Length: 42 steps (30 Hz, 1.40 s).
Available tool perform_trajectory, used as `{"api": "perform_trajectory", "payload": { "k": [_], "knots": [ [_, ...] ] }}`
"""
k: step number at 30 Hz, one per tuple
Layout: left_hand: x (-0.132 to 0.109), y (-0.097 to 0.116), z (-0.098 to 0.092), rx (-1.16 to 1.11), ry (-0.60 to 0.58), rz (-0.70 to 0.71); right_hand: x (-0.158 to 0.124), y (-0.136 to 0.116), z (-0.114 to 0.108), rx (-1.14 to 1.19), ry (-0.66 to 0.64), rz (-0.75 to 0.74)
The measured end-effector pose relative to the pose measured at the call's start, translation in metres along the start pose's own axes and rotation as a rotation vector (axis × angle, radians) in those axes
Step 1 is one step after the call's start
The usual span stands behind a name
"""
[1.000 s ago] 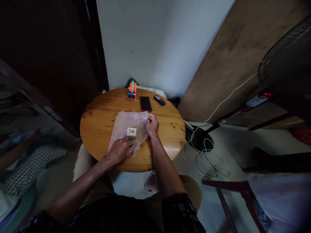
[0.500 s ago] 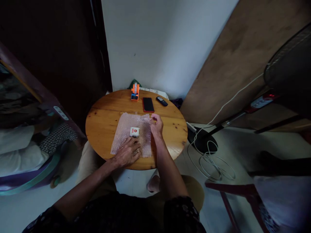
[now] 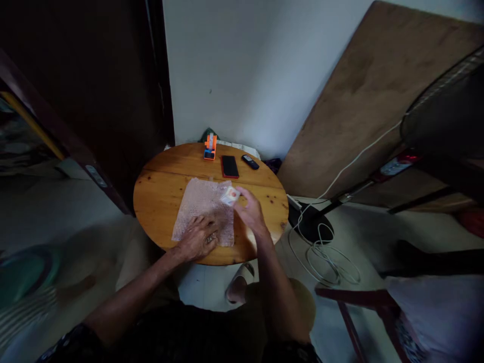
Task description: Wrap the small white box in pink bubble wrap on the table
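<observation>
A sheet of bubble wrap (image 3: 202,199) lies spread on the round wooden table (image 3: 157,201). My left hand (image 3: 200,236) rests flat on its near part, fingers stretched out. Between the fingertips of my right hand (image 3: 250,207) is a small white box (image 3: 230,195) with a red mark, slightly blurred. It is held tilted above the right side of the bubble wrap.
Toward the back of the table are an orange tape dispenser (image 3: 210,147), a dark smartphone (image 3: 229,166) with a red edge and a black cordless handset (image 3: 250,161). A standing fan (image 3: 393,166) and a coiled white cable (image 3: 328,252) are on the right.
My right hand has taken hold of the white box and lifted it up and rightward off the bubble wrap. The left hand stays in place. At far left, a person has moved.
</observation>
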State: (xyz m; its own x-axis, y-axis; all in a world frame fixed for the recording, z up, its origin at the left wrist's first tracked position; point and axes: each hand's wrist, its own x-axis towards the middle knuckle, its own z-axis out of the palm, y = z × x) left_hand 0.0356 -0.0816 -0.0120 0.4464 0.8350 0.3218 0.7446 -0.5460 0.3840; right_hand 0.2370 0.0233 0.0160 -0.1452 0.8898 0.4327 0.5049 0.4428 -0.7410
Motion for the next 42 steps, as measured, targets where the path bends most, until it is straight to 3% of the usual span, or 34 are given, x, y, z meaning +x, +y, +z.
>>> {"api": "perform_trajectory", "payload": {
  "k": [2, 5, 8, 13, 15, 17, 21, 25, 31, 39, 42],
  "knots": [
    [0.0, 0.0, 0.001, 0.008, 0.011, 0.002, 0.001, 0.019, -0.018, -0.125, 0.149, 0.085],
    [-0.001, -0.002, 0.003, 0.014, 0.036, 0.001, -0.003, 0.043, -0.04, -0.342, 0.117, 0.178],
    [-0.001, -0.004, 0.006, 0.011, 0.041, 0.005, -0.011, 0.052, -0.046, -0.4, 0.112, 0.143],
    [-0.002, -0.003, 0.005, 0.014, 0.026, -0.002, -0.027, 0.02, -0.026, -0.343, 0.201, -0.013],
    [-0.002, -0.002, 0.002, 0.0, 0.011, -0.016, -0.034, 0.001, -0.012, -0.302, 0.093, -0.106],
    [0.0, -0.004, -0.002, -0.031, 0.005, -0.022, -0.042, -0.013, 0.003, -0.311, -0.105, -0.17],
    [0.015, -0.015, -0.017, -0.014, 0.046, -0.054, -0.055, -0.02, 0.024, -0.409, -0.306, -0.136],
    [0.037, -0.031, -0.024, 0.115, -0.015, -0.082, -0.063, -0.014, 0.028, -0.391, -0.257, -0.12],
    [0.058, -0.059, -0.009, 0.272, -0.183, -0.223, -0.067, -0.009, 0.026, -0.363, -0.171, -0.087],
    [0.065, -0.072, -0.015, 0.264, -0.168, -0.248, -0.066, -0.002, 0.03, -0.288, -0.084, -0.005],
    [0.057, -0.072, -0.026, 0.231, -0.076, -0.213, -0.064, -0.002, 0.029, -0.244, -0.059, 0.011]
  ]
}}
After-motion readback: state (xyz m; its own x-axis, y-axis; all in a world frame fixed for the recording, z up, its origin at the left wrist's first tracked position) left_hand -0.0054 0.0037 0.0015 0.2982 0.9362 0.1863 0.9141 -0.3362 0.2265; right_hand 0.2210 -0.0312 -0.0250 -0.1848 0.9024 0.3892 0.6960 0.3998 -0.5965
